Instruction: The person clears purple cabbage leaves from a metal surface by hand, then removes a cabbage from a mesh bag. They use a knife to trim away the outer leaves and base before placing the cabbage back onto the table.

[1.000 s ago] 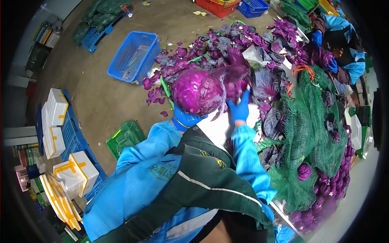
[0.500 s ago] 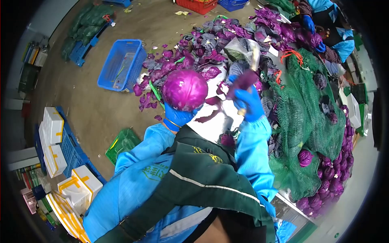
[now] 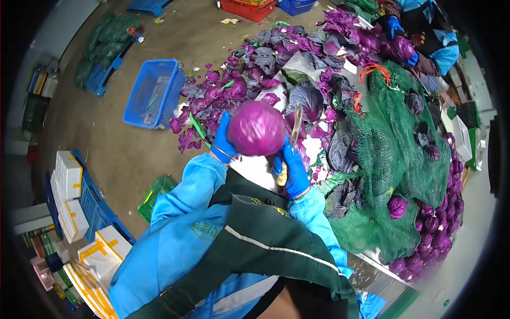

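Cabbage held above the tabletop, centre frame. Left hand cups it at 9 o'clock; right hand, at 5 o'clock, has fingers clenched on a knife. Likely heavy, firm, smooth; best gripped underneath. Leaves at 12 o'clock.

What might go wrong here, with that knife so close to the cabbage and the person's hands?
The knife in the right hand stands blade-up beside the red cabbage, close to the left hand cupping it; a slip might cut a glove. Loose leaves littering the floor look like a slipping hazard.
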### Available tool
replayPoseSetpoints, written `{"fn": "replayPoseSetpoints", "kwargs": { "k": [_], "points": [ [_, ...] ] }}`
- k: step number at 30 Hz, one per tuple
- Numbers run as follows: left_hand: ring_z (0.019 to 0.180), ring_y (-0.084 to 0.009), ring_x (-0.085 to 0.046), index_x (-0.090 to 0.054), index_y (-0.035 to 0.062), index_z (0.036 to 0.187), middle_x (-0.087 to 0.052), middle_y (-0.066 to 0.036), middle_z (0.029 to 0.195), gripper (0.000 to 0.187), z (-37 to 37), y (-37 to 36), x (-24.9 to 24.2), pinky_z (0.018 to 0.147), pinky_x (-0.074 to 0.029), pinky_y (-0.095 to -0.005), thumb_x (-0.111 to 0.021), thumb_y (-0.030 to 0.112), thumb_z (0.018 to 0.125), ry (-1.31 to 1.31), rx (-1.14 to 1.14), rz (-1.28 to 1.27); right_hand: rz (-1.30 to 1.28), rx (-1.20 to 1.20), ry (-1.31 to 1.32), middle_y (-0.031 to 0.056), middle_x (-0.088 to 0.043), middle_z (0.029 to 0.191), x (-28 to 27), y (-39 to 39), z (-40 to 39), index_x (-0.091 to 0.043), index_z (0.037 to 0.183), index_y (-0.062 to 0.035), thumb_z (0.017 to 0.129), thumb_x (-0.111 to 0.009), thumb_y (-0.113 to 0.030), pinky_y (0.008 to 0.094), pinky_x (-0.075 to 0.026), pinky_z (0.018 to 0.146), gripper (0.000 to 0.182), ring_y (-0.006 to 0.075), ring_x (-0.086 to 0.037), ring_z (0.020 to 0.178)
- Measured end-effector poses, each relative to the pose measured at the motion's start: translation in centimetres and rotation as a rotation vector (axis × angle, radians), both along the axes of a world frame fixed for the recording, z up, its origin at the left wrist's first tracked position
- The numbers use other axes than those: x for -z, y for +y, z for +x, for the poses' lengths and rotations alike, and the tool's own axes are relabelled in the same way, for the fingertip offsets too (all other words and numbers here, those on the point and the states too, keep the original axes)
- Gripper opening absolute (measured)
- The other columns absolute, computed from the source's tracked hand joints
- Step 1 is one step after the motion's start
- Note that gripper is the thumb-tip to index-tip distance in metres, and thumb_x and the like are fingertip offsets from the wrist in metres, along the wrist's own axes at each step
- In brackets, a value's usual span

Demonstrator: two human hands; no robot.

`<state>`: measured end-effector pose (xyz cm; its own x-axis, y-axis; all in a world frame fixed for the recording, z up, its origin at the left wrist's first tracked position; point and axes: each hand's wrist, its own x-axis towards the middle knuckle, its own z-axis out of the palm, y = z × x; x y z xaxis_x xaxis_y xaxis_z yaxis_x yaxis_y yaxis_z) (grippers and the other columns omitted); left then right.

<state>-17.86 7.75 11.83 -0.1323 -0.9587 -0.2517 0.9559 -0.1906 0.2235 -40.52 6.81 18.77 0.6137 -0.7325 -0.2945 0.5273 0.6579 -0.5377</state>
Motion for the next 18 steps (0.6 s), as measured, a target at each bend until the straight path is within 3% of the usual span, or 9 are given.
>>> {"fn": "replayPoseSetpoints", "kwargs": {
  "k": [1,3,5,9,11,13,15,17,18],
  "points": [
    [0.127,-0.0261,-0.042,-0.040,0.0078,0.137,-0.041,-0.010,0.141,0.069,-0.4,-0.1,-1.3,0.108,-0.032,-0.0437,-0.057,0.050,0.085,0.003,0.018,0.009,0.024,0.028,-0.042,0.0021,-0.062,0.098,1.2,0.3,-0.1,-0.041,0.137,-0.0092,0.097,-0.048,-0.030,0.0204,-0.038,0.049,0.046,0.0054,-0.044,0.056],
    [0.130,-0.0274,-0.039,-0.034,0.0059,0.140,-0.038,-0.012,0.143,0.077,-1.4,-0.4,-4.3,0.110,-0.030,-0.0436,-0.059,0.050,0.083,-0.371,0.072,-0.228,0.052,0.058,-0.073,0.0005,-0.060,0.090,3.2,0.9,-0.6,-0.039,0.138,-0.0099,0.096,-0.049,-0.028,0.0216,-0.039,0.049,0.046,0.0063,-0.044,0.055],
    [0.132,-0.0277,-0.036,-0.031,0.0033,0.141,-0.037,-0.014,0.143,0.082,-2.1,-1.6,-5.7,0.111,-0.027,-0.0430,-0.064,0.048,0.080,-0.375,0.108,-0.382,0.018,0.099,-0.167,-0.0010,-0.051,0.077,4.6,1.8,-1.3,-0.039,0.137,-0.0112,0.095,-0.052,-0.023,0.0231,-0.039,0.049,0.046,0.0078,-0.044,0.055],
    [0.132,-0.0272,-0.036,-0.030,0.0028,0.142,-0.037,-0.014,0.143,0.083,-2.4,-2.8,-7.1,0.112,-0.026,-0.0416,-0.065,0.046,0.080,-0.446,0.148,-0.496,-0.001,0.179,-0.138,0.0003,-0.050,0.074,3.8,1.6,-1.6,-0.044,0.131,-0.0113,0.094,-0.055,-0.020,0.0239,-0.040,0.049,0.040,0.0091,-0.045,0.054],
    [0.132,-0.0262,-0.036,-0.030,0.0031,0.142,-0.037,-0.013,0.143,0.078,-2.0,-3.5,-6.8,0.111,-0.027,-0.0411,-0.061,0.045,0.084,-0.934,-0.111,-0.279,-0.035,0.191,-0.144,0.0035,-0.058,0.086,2.3,1.5,-2.1,-0.039,0.136,-0.0089,0.094,-0.055,-0.019,0.0223,-0.039,0.049,0.046,0.0080,-0.045,0.053],
    [0.132,-0.0253,-0.037,-0.032,0.0043,0.141,-0.039,-0.013,0.142,0.067,-1.9,-2.1,-6.3,0.110,-0.029,-0.0419,-0.053,0.042,0.090,-0.795,-0.147,-0.318,-0.200,0.159,0.359,0.0097,-0.063,0.106,-1.3,1.1,-2.4,-0.034,0.140,-0.0051,0.094,-0.054,-0.017,0.0202,-0.038,0.048,0.052,0.0053,-0.046,0.053],
    [0.131,-0.0257,-0.038,-0.034,0.0058,0.140,-0.040,-0.013,0.140,0.063,-1.1,0.0,-3.4,0.109,-0.032,-0.0431,-0.050,0.042,0.091,-0.094,0.070,-0.111,-0.276,0.135,0.372,0.0132,-0.060,0.120,-2.9,1.4,-2.7,-0.032,0.140,-0.0018,0.093,-0.053,-0.016,0.0182,-0.038,0.047,0.053,0.0025,-0.046,0.053],
    [0.130,-0.0267,-0.037,-0.035,0.0092,0.140,-0.041,-0.013,0.139,0.061,-0.5,0.4,-0.6,0.109,-0.033,-0.0441,-0.049,0.044,0.091,-0.064,0.120,-0.059,-0.184,0.056,0.086,0.0120,-0.060,0.120,-4.1,1.3,-2.5,-0.038,0.137,-0.0011,0.093,-0.055,-0.017,0.0170,-0.037,0.047,0.050,0.0019,-0.045,0.051],
    [0.130,-0.0269,-0.038,-0.035,0.0109,0.140,-0.040,-0.013,0.140,0.063,-1.3,0.5,1.8,0.109,-0.033,-0.0444,-0.050,0.046,0.090,-0.020,0.060,-0.092,-0.214,0.073,0.164,0.0117,-0.061,0.119,-4.6,1.2,-2.0,-0.040,0.136,-0.0007,0.093,-0.055,-0.018,0.0158,-0.036,0.046,0.049,0.0019,-0.045,0.049]
  ]
}}
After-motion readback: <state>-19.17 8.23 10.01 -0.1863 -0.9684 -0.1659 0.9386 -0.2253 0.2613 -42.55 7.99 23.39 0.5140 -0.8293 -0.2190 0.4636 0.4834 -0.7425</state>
